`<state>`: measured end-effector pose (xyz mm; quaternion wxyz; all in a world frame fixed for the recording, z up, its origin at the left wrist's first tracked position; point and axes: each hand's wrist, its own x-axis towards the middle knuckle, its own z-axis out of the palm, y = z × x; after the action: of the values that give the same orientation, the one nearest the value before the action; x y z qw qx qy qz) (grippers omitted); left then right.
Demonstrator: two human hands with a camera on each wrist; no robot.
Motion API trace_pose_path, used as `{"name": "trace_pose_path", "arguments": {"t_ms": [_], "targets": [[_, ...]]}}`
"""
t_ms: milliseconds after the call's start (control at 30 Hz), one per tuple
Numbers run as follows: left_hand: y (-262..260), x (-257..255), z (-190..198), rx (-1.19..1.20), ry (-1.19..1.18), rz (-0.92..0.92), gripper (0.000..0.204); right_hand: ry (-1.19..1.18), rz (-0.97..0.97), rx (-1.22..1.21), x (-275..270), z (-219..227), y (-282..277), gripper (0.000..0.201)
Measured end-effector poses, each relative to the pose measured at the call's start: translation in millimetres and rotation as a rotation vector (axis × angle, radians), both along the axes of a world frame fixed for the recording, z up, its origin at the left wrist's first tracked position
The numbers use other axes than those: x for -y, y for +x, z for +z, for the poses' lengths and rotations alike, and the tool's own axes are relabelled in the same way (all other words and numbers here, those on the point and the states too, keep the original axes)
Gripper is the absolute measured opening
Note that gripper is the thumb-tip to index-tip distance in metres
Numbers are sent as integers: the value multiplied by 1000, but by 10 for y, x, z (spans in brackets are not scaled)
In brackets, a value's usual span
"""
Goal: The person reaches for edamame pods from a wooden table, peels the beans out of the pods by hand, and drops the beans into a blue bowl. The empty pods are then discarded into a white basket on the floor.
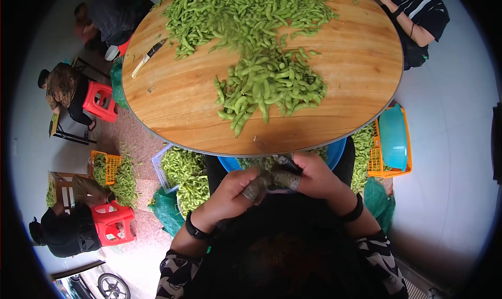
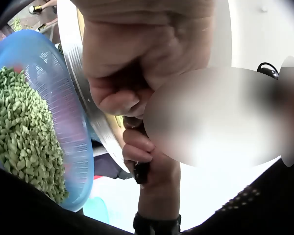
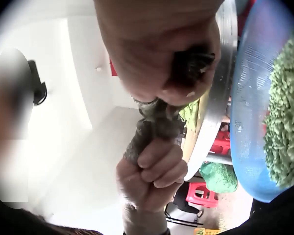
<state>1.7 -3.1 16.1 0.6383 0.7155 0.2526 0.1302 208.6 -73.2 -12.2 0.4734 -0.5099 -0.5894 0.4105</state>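
Just past the near table edge, my left hand point(image 1: 238, 189) and right hand point(image 1: 316, 176) meet at the fingertips. Both thumbs wear grey wraps point(image 1: 256, 188). A small black-handled tool point(image 3: 192, 63) is in the right palm, its dark end point(image 2: 141, 172) sticking out of the curled fingers; its working end is hidden. The left fingers are curled in, and I cannot tell what lies between them. Under the hands stands a blue basket point(image 2: 81, 147) of shelled green beans point(image 2: 24, 132). A pile of green soybean pods point(image 1: 272, 84) lies on the table before me.
The round wooden table point(image 1: 178, 111) carries a larger pod heap point(image 1: 251, 11) and a knife point(image 1: 149, 57). Pods in a crate point(image 1: 180, 165) stand at left; an orange crate point(image 1: 375, 160) with a teal basket point(image 1: 392, 137) stands right. Other people sit near red stools point(image 1: 112, 223).
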Motion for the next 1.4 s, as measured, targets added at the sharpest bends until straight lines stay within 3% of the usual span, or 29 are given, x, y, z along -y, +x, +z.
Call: {"name": "trace_pose_path", "arguments": {"t_ms": [33,67,133,167,233,367,433,467,533,567,633,667,733,833,867,933,967,1067,1100,1133,1167,1200,1267,1300,1400], "targets": [[-7,0,4,7,-155,-24,10,61,50,-67,5,-17,3,29],[4,-5,1,8,-156,-23,10,60,52,-66,20,-38,17,29],[56,-14,-20,-93,-47,-10,9,-117,10,142,57,-80,45,26],[81,0,-44,-90,-47,-11,9,-117,9,144,64,-89,36,26],[115,25,-111,-28,244,162,4,-43,-171,351,68,-99,6,23],[62,4,-196,-52,268,251,6,-5,-135,320,140,21,-12,24],[86,6,-199,-8,396,227,7,-126,-203,104,105,61,-18,25],[106,5,-220,-6,396,227,7,-126,-203,106,68,89,-23,25],[135,3,-278,65,517,193,10,-291,-55,-303,-6,131,-38,25],[124,-1,-274,66,517,194,10,-290,-55,-303,-9,117,-35,25],[95,-13,-239,307,-653,189,22,-355,64,-511,-24,59,-34,22],[83,4,-196,307,-656,194,22,-359,68,-512,-22,39,-54,22],[92,26,-50,326,-956,167,33,-207,99,-601,-10,7,-97,19],[41,-49,-190,347,-1041,111,22,-306,51,-636,11,27,-100,14],[65,-40,-240,347,-1042,111,22,-307,51,-636,3,10,-102,14],[145,-10,-323,221,165,215,16,-367,-32,-689,-31,-43,-103,7],[136,-1,-337,176,265,208,15,-362,-37,-689,-34,-51,-110,7],[135,-2,-331,143,259,260,14,-376,-86,-637,-7,-72,-215,10],[157,11,-324,145,260,256,14,-115,-190,-354,-7,-79,-290,13],[194,34,-315,184,-49,347,11,143,-285,-66,5,-90,-331,17],[216,47,-311,221,-361,434,12,175,-245,129,37,-114,-311,24],[217,45,-357,223,-360,435,12,176,-244,131,48,-89,-296,24],[214,28,-486,188,-26,373,12,74,-181,31,63,-20,-270,25],[201,25,-469,188,-27,376,12,-52,-215,27,77,-53,-213,26],[173,14,-409,102,-132,341,24,-86,-256,-91,49,-146,-123,29]]}}
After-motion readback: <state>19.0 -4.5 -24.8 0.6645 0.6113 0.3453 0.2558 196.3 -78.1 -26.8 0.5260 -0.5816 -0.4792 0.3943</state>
